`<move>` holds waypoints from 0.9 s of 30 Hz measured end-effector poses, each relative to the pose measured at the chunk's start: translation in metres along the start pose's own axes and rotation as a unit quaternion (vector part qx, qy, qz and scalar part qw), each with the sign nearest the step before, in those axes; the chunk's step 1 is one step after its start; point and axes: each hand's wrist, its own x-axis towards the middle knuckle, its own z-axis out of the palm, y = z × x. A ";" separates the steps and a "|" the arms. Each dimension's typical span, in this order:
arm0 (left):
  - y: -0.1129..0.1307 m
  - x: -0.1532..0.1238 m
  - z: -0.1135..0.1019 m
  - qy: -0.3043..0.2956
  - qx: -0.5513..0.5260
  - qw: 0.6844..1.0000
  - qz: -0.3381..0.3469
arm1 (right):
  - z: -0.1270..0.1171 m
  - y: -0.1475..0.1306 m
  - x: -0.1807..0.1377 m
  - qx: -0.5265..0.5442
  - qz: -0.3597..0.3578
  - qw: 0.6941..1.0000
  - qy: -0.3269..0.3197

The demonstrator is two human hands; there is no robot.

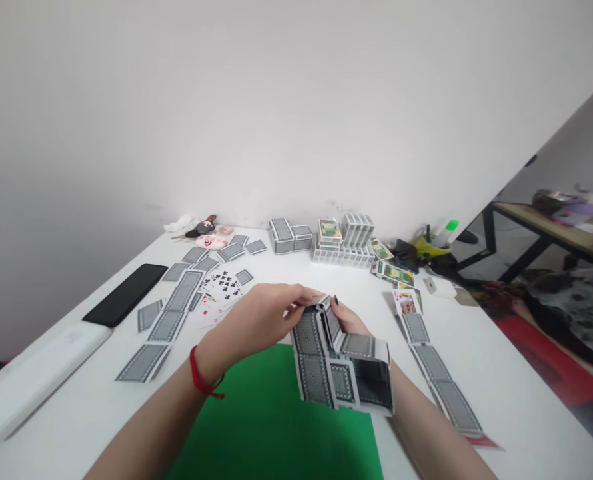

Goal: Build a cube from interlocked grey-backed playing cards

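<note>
Above a green sheet [276, 427], a hollow structure built of grey-backed playing cards [312, 373] is held up off the table. It has a taller part on the left and a lower part on the right with an opening facing me. My right hand [349, 319] grips it from behind, its thumb at the upper edge and the other fingers hidden. At the top left corner, my left hand [281, 307] has its fingers closed on the structure's upper edge. A red cord is tied round the left wrist.
Loose cards [224, 285] and joined card strips [176, 307] lie left, beside a black phone [125, 293] and a white device [41, 377]. Behind stand a smaller card structure [284, 237] and stacked card boxes [344, 253]. Another card strip [439, 370] lies right, near a yellow-green holder [429, 248].
</note>
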 end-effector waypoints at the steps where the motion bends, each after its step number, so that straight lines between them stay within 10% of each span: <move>1: 0.002 0.000 0.000 -0.003 -0.001 1.000 -0.009 | -0.001 0.000 0.000 -0.006 0.001 1.000 0.003; 17: 0.004 0.003 0.034 0.094 -0.090 0.969 -0.209 | -0.008 -0.012 0.000 -0.018 -0.145 0.986 0.081; 27: -0.009 0.007 0.043 0.047 -0.172 0.973 -0.145 | -0.006 -0.019 -0.002 -0.080 -0.174 0.978 0.080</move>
